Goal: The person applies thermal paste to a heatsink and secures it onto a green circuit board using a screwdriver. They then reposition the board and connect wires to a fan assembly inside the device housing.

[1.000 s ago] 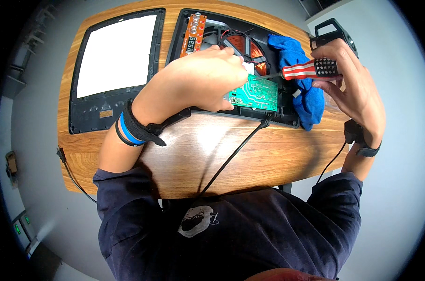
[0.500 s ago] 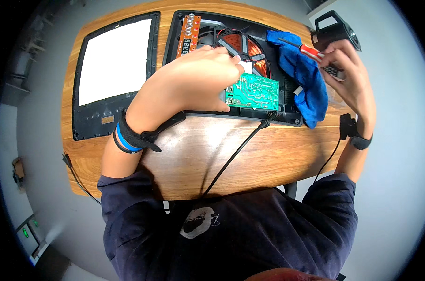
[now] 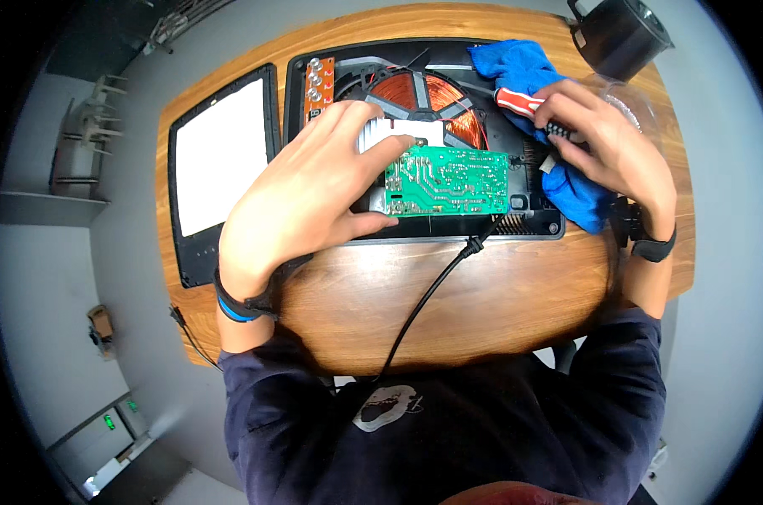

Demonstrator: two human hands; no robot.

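My left hand (image 3: 310,172) grips the left end of a green circuit board (image 3: 453,181), thumb along its near edge and fingers over a silver finned heat sink (image 3: 411,130). The board lies across the near side of a black cooker housing (image 3: 529,80), in front of a round copper coil (image 3: 402,91). In my right hand (image 3: 608,147) is a screwdriver (image 3: 516,101) with a red and white handle, held above a crumpled blue cloth (image 3: 509,61). Its shaft points left over the housing. A black power cord (image 3: 428,295) leaves the housing's near edge.
An orange display board (image 3: 316,88) sits at the housing's far left. Left of it lies a black-framed panel with a white sheet (image 3: 221,160). A black jug (image 3: 621,38) and a clear plastic container (image 3: 638,97) stand right. A loose plug (image 3: 178,316) hangs near the wooden table's (image 3: 449,328) left edge.
My right hand has brought the screwdriver left, nearer the board. The fingers of my left hand have spread along the board's left end, uncovering the heat sink. The whole view has shifted.
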